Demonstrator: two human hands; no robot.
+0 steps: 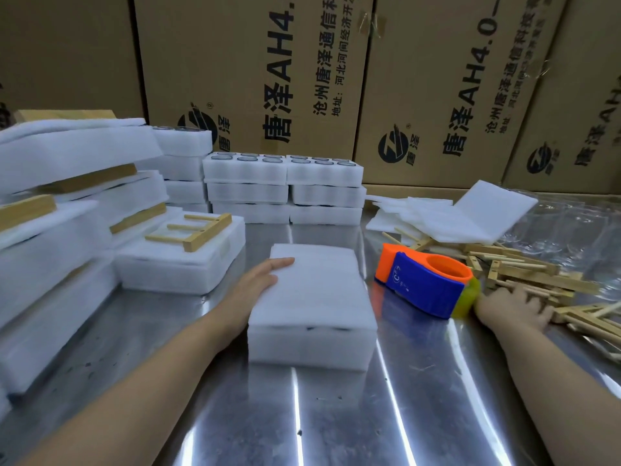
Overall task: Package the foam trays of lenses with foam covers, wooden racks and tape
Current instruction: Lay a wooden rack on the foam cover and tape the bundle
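A white foam tray with a foam cover on top lies in the middle of the steel table. My left hand rests flat against its left edge, fingers straight. My right hand reaches into a pile of wooden racks at the right, fingers curled over the sticks; what they hold is blurred. An orange and blue tape dispenser stands between the tray and the racks.
Stacks of uncovered lens trays stand at the back. Finished packs with racks pile up on the left. Loose foam covers lie at the back right. Cardboard boxes wall off the rear.
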